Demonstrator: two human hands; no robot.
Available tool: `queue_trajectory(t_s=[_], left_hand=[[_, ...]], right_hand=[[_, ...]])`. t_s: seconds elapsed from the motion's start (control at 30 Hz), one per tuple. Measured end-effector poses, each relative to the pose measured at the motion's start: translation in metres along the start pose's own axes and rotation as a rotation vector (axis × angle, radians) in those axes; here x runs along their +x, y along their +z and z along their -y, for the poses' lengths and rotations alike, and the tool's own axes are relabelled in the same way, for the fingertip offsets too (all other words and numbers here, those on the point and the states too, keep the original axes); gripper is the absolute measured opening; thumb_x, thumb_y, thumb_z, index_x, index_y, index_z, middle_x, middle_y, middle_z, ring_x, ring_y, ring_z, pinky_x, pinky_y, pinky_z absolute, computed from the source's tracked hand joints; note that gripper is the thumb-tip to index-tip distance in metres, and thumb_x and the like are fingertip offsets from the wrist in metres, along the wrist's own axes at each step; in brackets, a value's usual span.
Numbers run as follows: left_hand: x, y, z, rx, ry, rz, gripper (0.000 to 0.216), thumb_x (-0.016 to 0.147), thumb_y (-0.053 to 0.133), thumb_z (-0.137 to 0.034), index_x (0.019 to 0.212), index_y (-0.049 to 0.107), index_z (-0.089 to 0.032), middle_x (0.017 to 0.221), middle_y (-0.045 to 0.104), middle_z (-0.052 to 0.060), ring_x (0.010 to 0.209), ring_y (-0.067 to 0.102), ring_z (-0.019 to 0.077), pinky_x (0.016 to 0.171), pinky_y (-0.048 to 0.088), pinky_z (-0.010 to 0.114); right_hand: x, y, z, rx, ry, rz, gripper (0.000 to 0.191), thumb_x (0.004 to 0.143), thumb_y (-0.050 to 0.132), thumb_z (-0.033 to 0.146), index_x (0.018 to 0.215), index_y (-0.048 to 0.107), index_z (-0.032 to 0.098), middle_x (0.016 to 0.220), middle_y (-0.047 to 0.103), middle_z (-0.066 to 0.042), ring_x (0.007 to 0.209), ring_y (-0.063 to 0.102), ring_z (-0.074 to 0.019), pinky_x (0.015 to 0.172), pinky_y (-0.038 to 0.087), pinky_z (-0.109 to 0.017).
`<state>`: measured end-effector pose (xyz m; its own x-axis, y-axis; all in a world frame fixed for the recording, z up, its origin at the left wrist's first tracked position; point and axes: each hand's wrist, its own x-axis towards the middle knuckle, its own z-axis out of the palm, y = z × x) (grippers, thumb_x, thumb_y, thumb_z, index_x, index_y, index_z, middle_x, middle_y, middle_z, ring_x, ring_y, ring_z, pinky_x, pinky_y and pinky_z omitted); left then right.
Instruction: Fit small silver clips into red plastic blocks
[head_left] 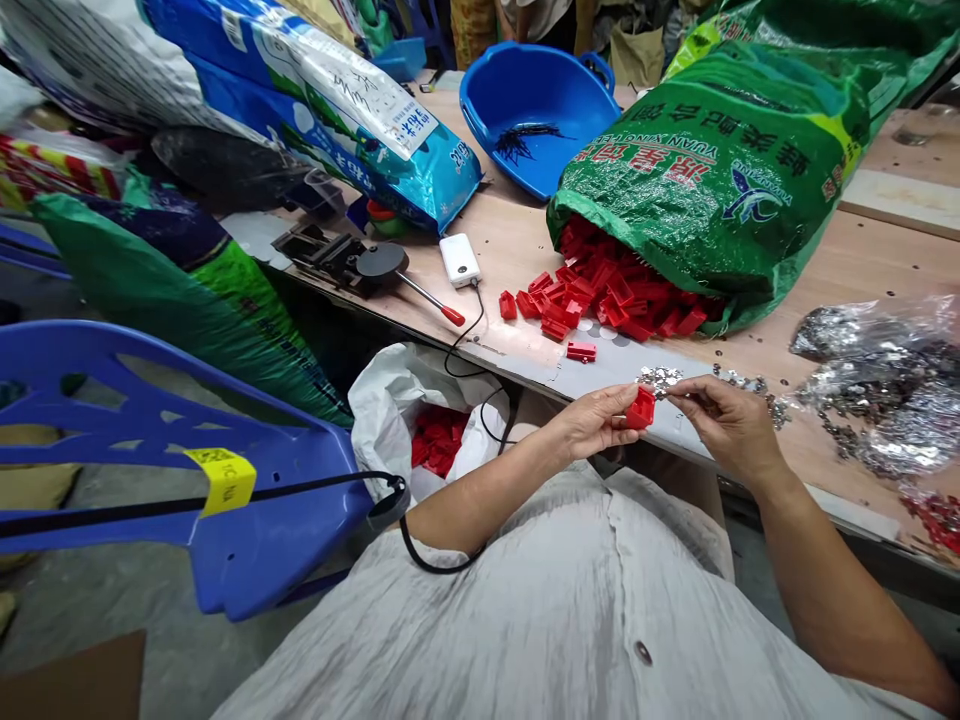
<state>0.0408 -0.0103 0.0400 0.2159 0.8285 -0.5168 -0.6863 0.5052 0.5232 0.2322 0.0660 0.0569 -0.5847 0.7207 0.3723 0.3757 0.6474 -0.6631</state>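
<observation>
My left hand is closed on a small red plastic housing, its hollow side showing, just over the table's front edge. Beside it, my right hand pinches thumb and fingertips together close to the housing. What sits in that pinch is too small to make out. A little heap of shiny metal pieces lies just beyond both hands. One loose red housing rests near the table edge, in front of a pile of red housings spilling from a green sack.
A white sack holding red parts stands below the edge. On the table are a hand-lever tool, a cabled white power bank, a blue basin and clear bags of metal pieces. A blue chair stands left.
</observation>
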Motion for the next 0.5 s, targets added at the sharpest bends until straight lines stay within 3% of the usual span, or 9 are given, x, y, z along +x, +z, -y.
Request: queue_trajectory(t_s=[0.13,0.23,0.5], left_hand=[[-0.001,0.001,0.003,-0.021,-0.016,-0.026,0.022,0.087,0.069,-0.035,0.095,0.064,-0.015,0.072,0.062,0.0,0.057,0.061,0.0078,0.054,0.053,0.017],[0.0,-0.001,0.004,-0.038,-0.037,0.004,0.022,0.087,0.068,-0.035,0.092,0.062,-0.015,0.071,0.062,0.0,0.054,0.061,0.0079,0.048,0.049,0.015],[-0.001,-0.004,0.007,-0.112,-0.074,0.059,0.022,0.084,0.071,-0.033,0.086,0.059,-0.014,0.069,0.057,-0.001,0.049,0.055,0.0054,0.041,0.042,0.013]], right_hand=[[0.002,0.009,0.0,-0.046,-0.182,0.015,0.011,0.093,0.058,0.023,0.1,0.067,0.023,0.092,0.074,-0.006,0.086,0.069,-0.0204,0.078,0.054,-0.035],[0.002,0.013,-0.002,-0.075,-0.264,0.027,0.01,0.093,0.058,0.021,0.099,0.066,0.023,0.093,0.074,-0.006,0.087,0.069,-0.0209,0.082,0.055,-0.037],[-0.004,0.013,0.003,-0.075,-0.2,0.133,0.015,0.094,0.053,0.021,0.095,0.068,0.026,0.094,0.075,-0.005,0.089,0.069,-0.0222,0.085,0.055,-0.041]])
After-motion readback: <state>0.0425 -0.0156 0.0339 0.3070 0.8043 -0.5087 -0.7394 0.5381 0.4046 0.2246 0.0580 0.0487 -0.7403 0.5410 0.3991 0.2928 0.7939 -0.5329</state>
